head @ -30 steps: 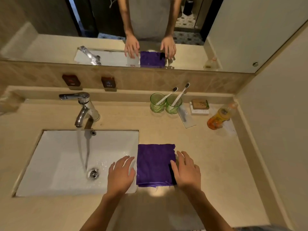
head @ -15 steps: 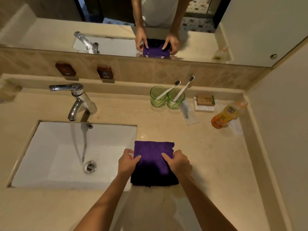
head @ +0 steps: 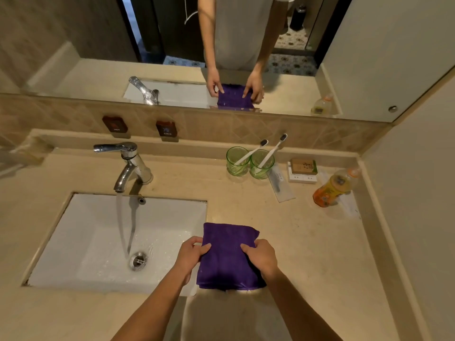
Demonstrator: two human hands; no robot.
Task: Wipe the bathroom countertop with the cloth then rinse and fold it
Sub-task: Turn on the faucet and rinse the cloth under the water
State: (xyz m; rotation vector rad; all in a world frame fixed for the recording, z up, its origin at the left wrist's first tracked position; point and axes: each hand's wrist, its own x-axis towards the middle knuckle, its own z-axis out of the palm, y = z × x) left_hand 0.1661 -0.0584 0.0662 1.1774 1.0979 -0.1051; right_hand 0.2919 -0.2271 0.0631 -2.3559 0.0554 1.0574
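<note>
A folded purple cloth (head: pixel 227 257) lies on the beige countertop (head: pixel 307 242), just right of the white sink (head: pixel 81 237), its left edge at the sink's rim. My left hand (head: pixel 190 257) pinches the cloth's left edge, thumb on top. My right hand (head: pixel 261 258) grips the right edge with curled fingers. Both hands sit about halfway along the cloth.
Water runs from the chrome faucet (head: pixel 130 166) into the sink. At the back right stand two green glasses (head: pixel 250 163) with toothbrushes, a sachet (head: pixel 280 183), a small box (head: pixel 302 169) and an orange bottle (head: pixel 332 188). A mirror (head: pixel 221 45) spans the wall.
A second ago both hands lay flat beside the cloth. They then closed on its two side edges and still hold them. The camera has shifted a little.
</note>
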